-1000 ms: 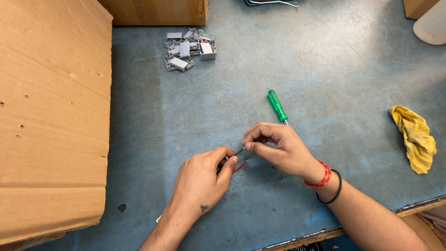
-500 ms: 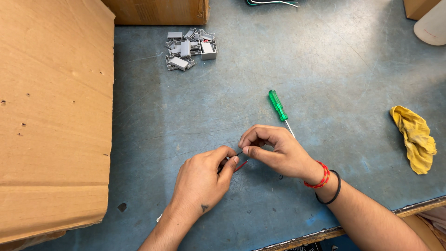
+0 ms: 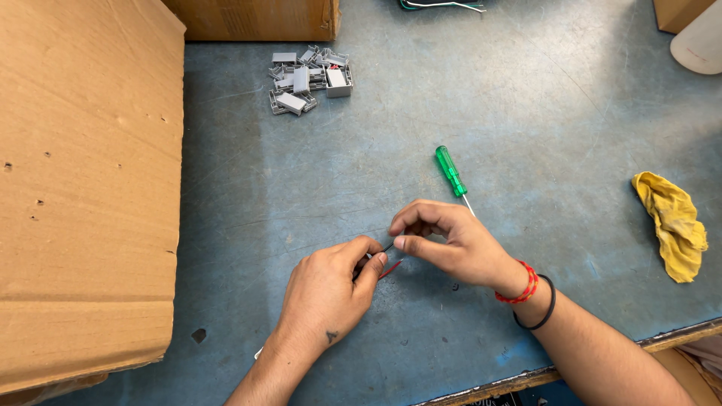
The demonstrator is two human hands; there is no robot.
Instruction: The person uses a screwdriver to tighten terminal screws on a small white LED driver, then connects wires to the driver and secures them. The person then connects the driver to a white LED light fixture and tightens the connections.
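Looking down from the head view, the one view here: both hands meet low and centre over a scuffed blue worktable (image 3: 526, 90). Left hand (image 3: 327, 289) is curled, thumb and forefinger pinched shut on a small dark part (image 3: 368, 259), mostly hidden by the fingers; what it is cannot be told. A thin red wire (image 3: 391, 268) trails out just below that pinch, lying on the table surface. Right hand (image 3: 451, 244) comes in from the other side, thumb and forefinger closed to a fine pinch close to the left fingertips; a short dark strand (image 3: 387, 247) seems to run between the two pinches, though whether the right fingertips truly have it is too small to tell. Both wrists rest low, likely to steady fine fingertip work.

Green-handled screwdriver (image 3: 451, 171) lies just beyond the right knuckles, shaft pointing toward the hand, untouched, within easy reach. Pile of small grey plastic housings (image 3: 308, 79) sits well apart toward the far edge. Large cardboard box (image 3: 83, 188) fills the left side. Crumpled yellow rag (image 3: 673, 222) lies off to the right, near the table edge. Red and black bands (image 3: 530, 289) circle the right wrist.
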